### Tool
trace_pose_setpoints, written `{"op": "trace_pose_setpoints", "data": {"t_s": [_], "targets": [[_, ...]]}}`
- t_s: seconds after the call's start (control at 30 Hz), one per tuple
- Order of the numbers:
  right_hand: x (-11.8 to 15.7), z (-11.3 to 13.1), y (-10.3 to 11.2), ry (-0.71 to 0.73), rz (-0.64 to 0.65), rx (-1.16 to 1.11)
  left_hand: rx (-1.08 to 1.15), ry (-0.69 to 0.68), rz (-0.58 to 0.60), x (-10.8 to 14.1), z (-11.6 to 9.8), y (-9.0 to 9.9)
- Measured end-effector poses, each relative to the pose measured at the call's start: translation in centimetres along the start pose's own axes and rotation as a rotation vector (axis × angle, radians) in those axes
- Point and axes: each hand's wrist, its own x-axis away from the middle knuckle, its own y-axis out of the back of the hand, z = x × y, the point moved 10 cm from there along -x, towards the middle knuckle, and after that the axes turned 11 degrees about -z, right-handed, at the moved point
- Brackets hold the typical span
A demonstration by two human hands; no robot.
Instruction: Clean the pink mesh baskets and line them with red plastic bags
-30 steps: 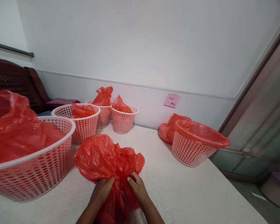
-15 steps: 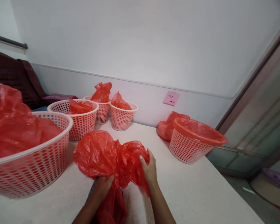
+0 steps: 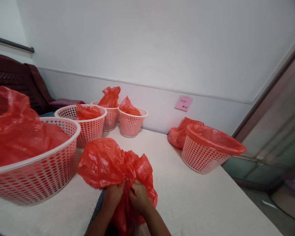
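Observation:
A crumpled red plastic bag (image 3: 100,162) lies at the near edge of the white table, puffed out on the left and hanging down in front. My left hand (image 3: 115,194) is closed on its gathered middle. Close beside it, my right hand (image 3: 138,194) grips the same gathered part from the right, its fingers curled into the plastic. The two hands are nearly together, and the bag bunches between and above them. What the bag contains cannot be made out.
A large pink basket (image 3: 51,168) with red plastic stands at the left. Smaller baskets (image 3: 131,124) line the back left. A red-lined basket (image 3: 201,157) stands right, beside another red bag (image 3: 178,134). A pink note (image 3: 184,103) is on the wall.
My right hand has moved left and down from the bag's right side to its middle, closing there beside my left hand. The bag's right part is more bunched. The view has shifted slightly.

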Motion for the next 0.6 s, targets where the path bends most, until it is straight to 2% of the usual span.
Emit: {"op": "trace_pose_setpoints", "data": {"t_s": [0.07,0.17,0.23,0.3,0.43,0.53,0.6], "targets": [[-0.6,-1.5,2.6,-0.065,-0.112,0.01,0.007,-0.042,-0.032,-0.3,0.2,-0.2],[-0.9,-4.6,6.9,-0.191,-0.351,0.038,0.055,-0.139,-0.058,-0.4,-0.6,-0.1],[-0.8,-6.4,8.1,-0.256,-0.405,0.03,0.079,-0.169,-0.068,-0.3,-1.2,0.2],[-1.0,-7.3,7.9,-0.293,-0.367,0.002,0.088,-0.176,-0.073,-0.1,-1.7,0.9],[-1.3,-6.3,7.6,-0.301,-0.345,-0.019,0.083,-0.206,-0.14,0.8,-3.8,3.8],[-1.1,-4.0,8.3,-0.288,-0.376,0.004,0.095,-0.252,-0.249,2.1,-5.8,6.7],[-0.6,-2.2,8.6,-0.27,-0.384,0.013,0.117,-0.273,-0.29,3.1,-6.6,7.8]]}}
